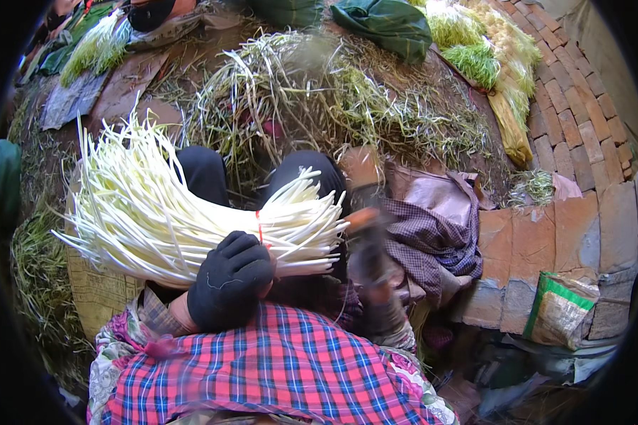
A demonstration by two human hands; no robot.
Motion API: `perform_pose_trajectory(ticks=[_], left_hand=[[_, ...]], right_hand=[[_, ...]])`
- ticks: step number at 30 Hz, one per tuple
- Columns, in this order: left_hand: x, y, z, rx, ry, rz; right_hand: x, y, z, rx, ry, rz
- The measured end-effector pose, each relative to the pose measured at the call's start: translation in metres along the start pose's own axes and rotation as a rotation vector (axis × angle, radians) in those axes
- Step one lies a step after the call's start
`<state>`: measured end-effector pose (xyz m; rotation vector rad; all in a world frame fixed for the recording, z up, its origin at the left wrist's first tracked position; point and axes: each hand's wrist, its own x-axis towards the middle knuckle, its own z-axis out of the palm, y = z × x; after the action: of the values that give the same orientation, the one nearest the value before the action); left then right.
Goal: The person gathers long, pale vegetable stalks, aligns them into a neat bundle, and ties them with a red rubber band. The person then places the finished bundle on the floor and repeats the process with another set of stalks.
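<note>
A large bundle of long pale garlic-chive-like stalks [154, 212] lies across my lap, tied with a thin red band [259, 223]. My left hand [231, 281], in a black glove with fingertips bare, is closed around the bundle just beside the band. At the bundle's cut ends, to the right, my right hand [372, 260] is blurred by motion; it also wears a dark glove. An orange-brown blurred shape [360, 219] shows at its upper edge; I cannot tell what it is, nor whether the hand grips it.
A heap of loose stalks and dry leaves [297, 95] lies beyond my knees. A checked cloth [430, 228] is at my right, near a brick floor [574, 122]. More pale green bundles [467, 53] lie at the upper right. A green-edged sack [560, 308] rests at the lower right.
</note>
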<state>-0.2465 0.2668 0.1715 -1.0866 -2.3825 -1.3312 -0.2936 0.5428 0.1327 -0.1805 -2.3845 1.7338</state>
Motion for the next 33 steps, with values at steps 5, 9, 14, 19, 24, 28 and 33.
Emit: perform_pose_trajectory(ticks=[5, 9, 14, 19, 24, 28, 33], left_hand=[[-0.006, -0.004, -0.001, -0.028, 0.038, 0.027], [-0.006, -0.003, -0.004, 0.006, 0.046, 0.062], [-0.010, 0.005, -0.014, 0.057, 0.005, 0.066], [-0.021, 0.009, -0.019, 0.140, 0.034, 0.145], [-0.024, 0.009, -0.021, 0.102, -0.015, 0.159], [-0.019, 0.012, -0.020, 0.117, -0.049, 0.123], [0.021, 0.012, -0.063, 0.290, -0.197, -0.192]], right_hand=[[-0.008, -0.035, 0.002, -0.127, -0.109, -0.320], [-0.039, -0.080, 0.004, 0.427, -0.287, -0.369], [-0.073, -0.088, 0.033, -0.012, -0.762, -0.037], [-0.072, -0.086, 0.046, -0.086, -0.823, -0.161], [-0.072, -0.084, 0.056, -0.083, -0.746, -0.223], [-0.075, -0.064, 0.060, -0.090, -0.692, -0.322], [-0.081, -0.056, 0.057, -0.151, -0.759, -0.284]])
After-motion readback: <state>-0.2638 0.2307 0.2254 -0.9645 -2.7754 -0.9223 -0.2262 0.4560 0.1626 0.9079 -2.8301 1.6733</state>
